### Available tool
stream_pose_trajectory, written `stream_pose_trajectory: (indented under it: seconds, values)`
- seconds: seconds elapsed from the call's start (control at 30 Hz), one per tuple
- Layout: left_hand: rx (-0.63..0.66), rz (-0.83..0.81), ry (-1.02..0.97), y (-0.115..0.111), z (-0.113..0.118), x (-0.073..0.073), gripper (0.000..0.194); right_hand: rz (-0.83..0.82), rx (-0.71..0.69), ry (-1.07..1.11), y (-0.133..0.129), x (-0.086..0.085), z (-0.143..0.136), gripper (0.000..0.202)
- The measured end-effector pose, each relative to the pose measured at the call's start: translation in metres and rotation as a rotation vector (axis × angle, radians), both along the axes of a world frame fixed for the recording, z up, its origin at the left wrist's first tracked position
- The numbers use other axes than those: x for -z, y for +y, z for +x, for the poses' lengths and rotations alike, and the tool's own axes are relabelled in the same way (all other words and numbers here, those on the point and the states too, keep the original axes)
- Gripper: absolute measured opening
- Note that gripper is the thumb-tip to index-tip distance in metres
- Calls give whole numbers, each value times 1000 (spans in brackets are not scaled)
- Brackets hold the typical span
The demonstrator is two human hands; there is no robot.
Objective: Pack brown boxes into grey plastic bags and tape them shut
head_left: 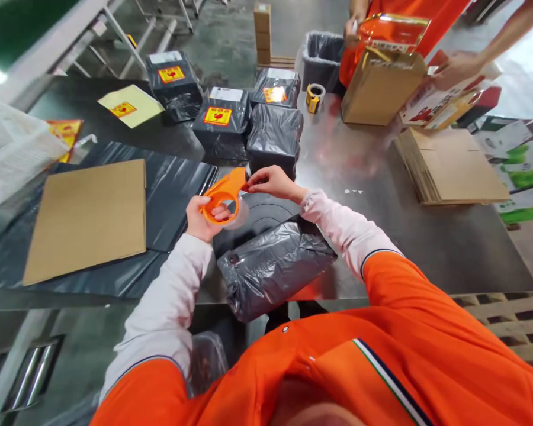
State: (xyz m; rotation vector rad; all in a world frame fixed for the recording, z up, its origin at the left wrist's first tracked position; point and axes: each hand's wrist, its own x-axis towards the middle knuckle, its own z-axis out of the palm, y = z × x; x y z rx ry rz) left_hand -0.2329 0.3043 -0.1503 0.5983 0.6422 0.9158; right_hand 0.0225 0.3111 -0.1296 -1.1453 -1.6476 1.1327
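My left hand [204,218] is wrapped round an orange tape dispenser [224,192] with a roll of clear tape, its fingers through the ring. At the dispenser's tip, my right hand [273,182] has its thumb and fingers pinched together; whatever is between them is too small to make out. Below both hands, a parcel wrapped in dark plastic [278,269] lies at a slant near the table's front edge. Under its far side is a round dark plate [266,213]. Several wrapped black parcels [224,124] stand just beyond my hands, some with red and yellow labels.
Flat cardboard [89,219] lies on black plastic bags [173,183] at the left, near a white basket [13,148]. Folded cartons [462,165] are stacked at the right of the metal table [359,195]. Across it, another person handles a carton [379,86] near a tape roll [314,97].
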Motion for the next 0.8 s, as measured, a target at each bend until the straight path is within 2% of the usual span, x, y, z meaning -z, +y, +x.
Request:
stream_pose_trajectory:
  seconds: [0.13, 0.2, 0.27, 0.37, 0.47, 0.53, 0.57, 0.63, 0.7, 0.73, 0.8]
  values:
    - [367, 39, 103, 37, -8, 26, 65, -51, -149, 132, 9, 30, 49, 35]
    - [491, 46, 151, 59, -5, 44, 74, -79, -97, 117, 6, 46, 85, 38]
    - [568, 21, 206, 74, 8, 62, 75, -143, 18, 60, -7, 64, 119, 38]
    - [709, -88, 311, 78, 41, 87, 71, -287, 146, -52, -51, 96, 151, 39]
    - [869, -236, 404, 68, 70, 109, 56, -427, 121, -105, -119, 117, 159, 45]
    - [951, -310, 428, 64, 80, 122, 43, -490, 25, -150, -168, 111, 160, 46]
    - [980, -327, 416, 63, 82, 126, 39, -489, -17, -208, -191, 99, 161, 49]
    - [1018, -321, 365, 65, 84, 133, 39, -366, -57, -452, -226, 65, 161, 74]
    - [981, -283, 353, 66, 87, 134, 39, -132, -73, -706, -243, 25, 152, 113]
    - [941, -261, 364, 65, 90, 133, 36, -24, -132, -783, -244, 9, 141, 120]
    - [782, -205, 364, 62, 95, 129, 28, 160, -353, -839, -238, -10, 112, 108]
